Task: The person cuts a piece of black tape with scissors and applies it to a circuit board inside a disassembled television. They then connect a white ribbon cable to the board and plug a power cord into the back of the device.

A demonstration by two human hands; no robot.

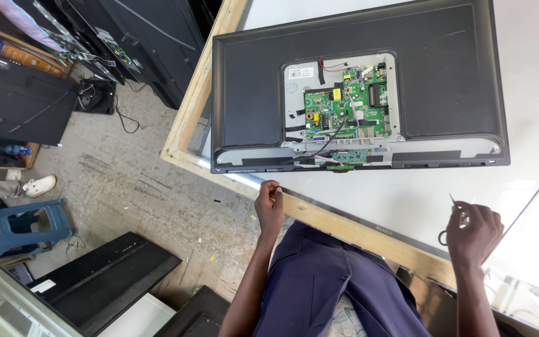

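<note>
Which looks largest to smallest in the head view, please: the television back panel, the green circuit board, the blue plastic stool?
1. Television back panel.
2. Blue plastic stool; it lies lower, so unsure.
3. Green circuit board.

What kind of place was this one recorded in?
Most likely a television repair workshop. A flat-screen set lies face down on a white table with its green circuit board exposed, and more dark screen panels stand around on the rough concrete floor.
</note>
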